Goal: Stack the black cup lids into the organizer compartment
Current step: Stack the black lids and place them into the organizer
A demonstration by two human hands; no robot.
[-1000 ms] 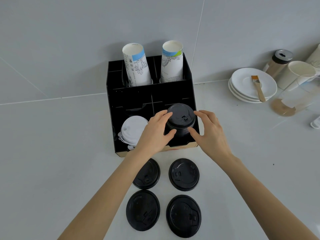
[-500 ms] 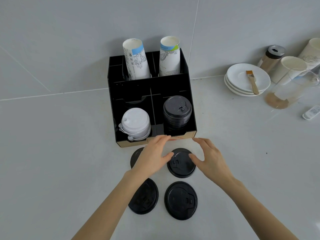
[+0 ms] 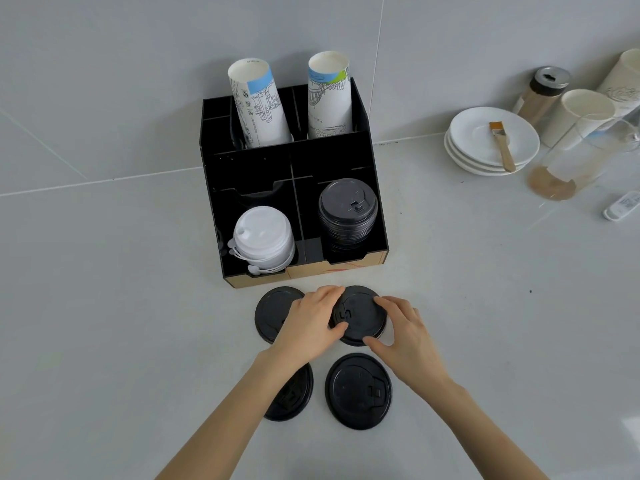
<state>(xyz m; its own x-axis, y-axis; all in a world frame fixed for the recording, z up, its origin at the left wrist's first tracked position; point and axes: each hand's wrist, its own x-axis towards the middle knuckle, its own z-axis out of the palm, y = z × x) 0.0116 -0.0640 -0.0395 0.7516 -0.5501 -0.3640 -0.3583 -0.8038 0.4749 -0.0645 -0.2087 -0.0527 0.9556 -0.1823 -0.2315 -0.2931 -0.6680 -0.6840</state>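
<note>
Several black cup lids lie flat on the counter in front of the black organizer [image 3: 377, 216]. Both hands grip the far right lid [image 3: 363, 315] by its rim: my left hand [image 3: 311, 323] on its left edge, my right hand [image 3: 403, 332] on its right edge. The far left lid [image 3: 272, 315] is partly under my left hand. My left forearm hides part of the near left lid [image 3: 292, 398]. The near right lid [image 3: 358, 391] lies fully visible. A stack of black lids [image 3: 347, 211] stands in the organizer's front right compartment.
White lids [image 3: 261, 237] fill the organizer's front left compartment, and two paper cup stacks [image 3: 258, 105] stand in its back row. At the right are stacked white plates [image 3: 481, 157] with a brush, a jar, cups, and a clear pitcher [image 3: 571, 157].
Both hands have left the black lid stack in the organizer, come back toward me and closed on the far right lid on the counter.
</note>
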